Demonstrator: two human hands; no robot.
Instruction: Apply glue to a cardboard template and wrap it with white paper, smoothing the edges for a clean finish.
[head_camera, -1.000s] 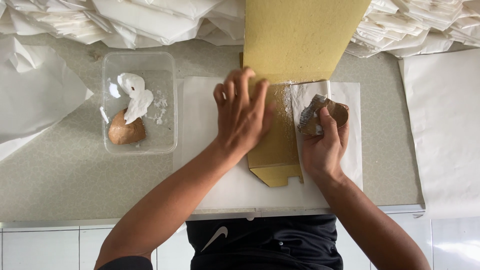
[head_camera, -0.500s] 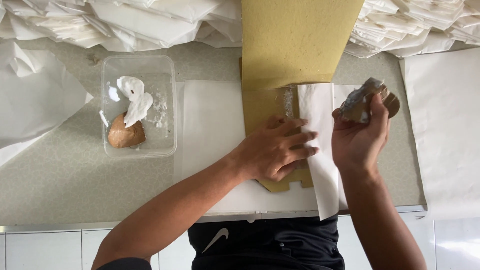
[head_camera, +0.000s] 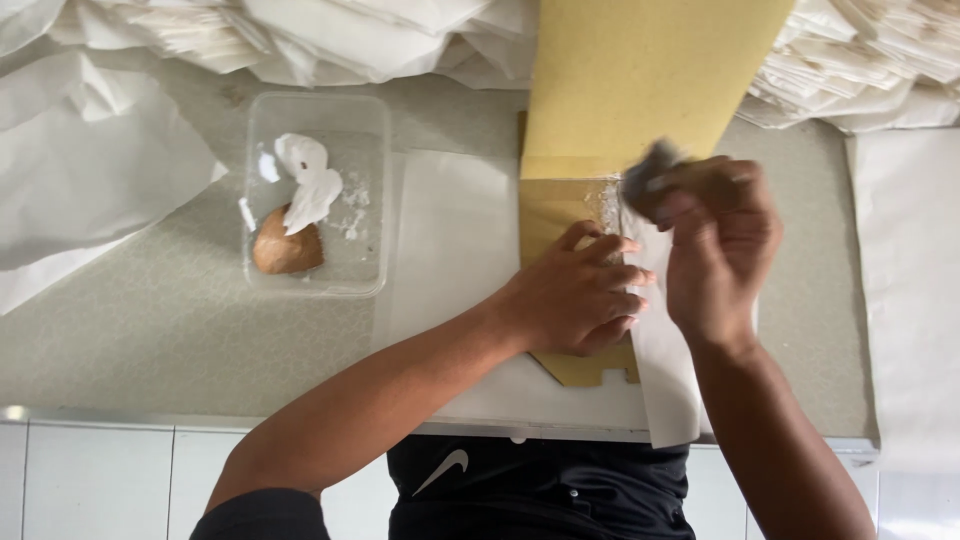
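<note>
Head view: a tan paper bag (head_camera: 640, 90) is laid flat on the table (head_camera: 170, 330), its upper part running out of frame and its lower, notched end lying over a white sheet (head_camera: 455, 260). The left hand (head_camera: 575, 295) is pressed flat on the bag's lower part, fingers loosely curled and spread, with nothing held in its grip. The right hand (head_camera: 715, 250) is raised just above the bag's right edge, its grip closed around a small dark lump (head_camera: 650, 170), blurred, possibly a sponge or wad. A narrow white paper strip (head_camera: 665, 370) is seen along the bag's right side, reaching down past the table's front edge; a pale, glossy patch is visible on the bag beside the lump.

To the left, well apart from the hands, a clear plastic tub (head_camera: 365, 270) is placed, with white paste smears and a brown rounded lump (head_camera: 285, 250) inside. Stacks of white folded paper (head_camera: 330, 35) are heaped along the far edge, and loose white sheets are spread at both sides. Much of the bag's lower half is hidden by the left hand.
</note>
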